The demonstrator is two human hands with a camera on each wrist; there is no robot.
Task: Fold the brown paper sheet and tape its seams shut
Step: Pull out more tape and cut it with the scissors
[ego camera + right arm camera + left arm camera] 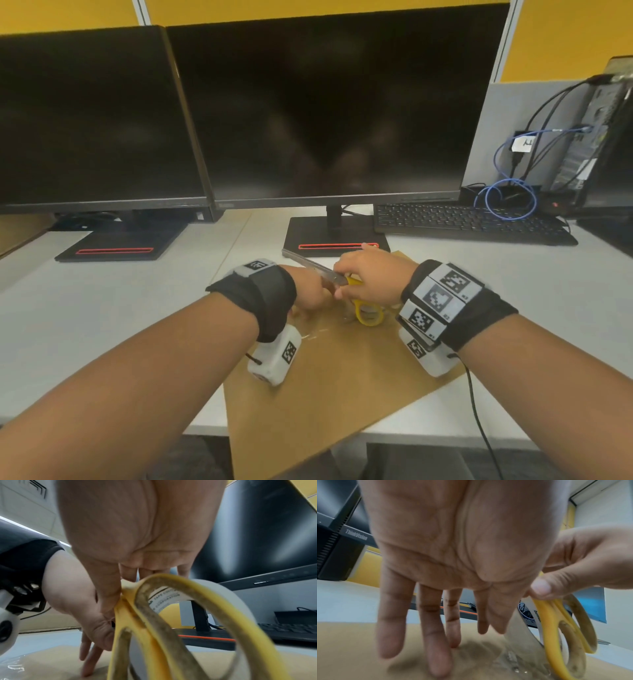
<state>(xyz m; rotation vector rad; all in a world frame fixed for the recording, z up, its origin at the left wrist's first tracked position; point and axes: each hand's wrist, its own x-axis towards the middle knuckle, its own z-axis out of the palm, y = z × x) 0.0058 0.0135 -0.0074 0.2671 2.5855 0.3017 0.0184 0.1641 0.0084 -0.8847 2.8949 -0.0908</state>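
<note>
The brown paper sheet (325, 394) lies flat on the white desk and hangs over its front edge. My left hand (308, 291) rests on the paper with straight fingers (435, 635) whose tips touch it. My right hand (370, 277) pinches yellow-handled scissors (368, 310) near the pivot. Their closed blades (308, 262) point up and left over the left hand. A roll of clear tape (171, 597) stands on the paper just behind the scissor handles (214, 601). A clear strip (517, 639) runs from the roll down to the paper beside my left thumb.
Two dark monitors (325, 102) stand on black bases (335, 236) right behind the hands. A black keyboard (472, 222) lies at the back right, beside a computer tower (603, 137) with loose cables (507, 195). A black cable (479, 418) trails from my right wrist.
</note>
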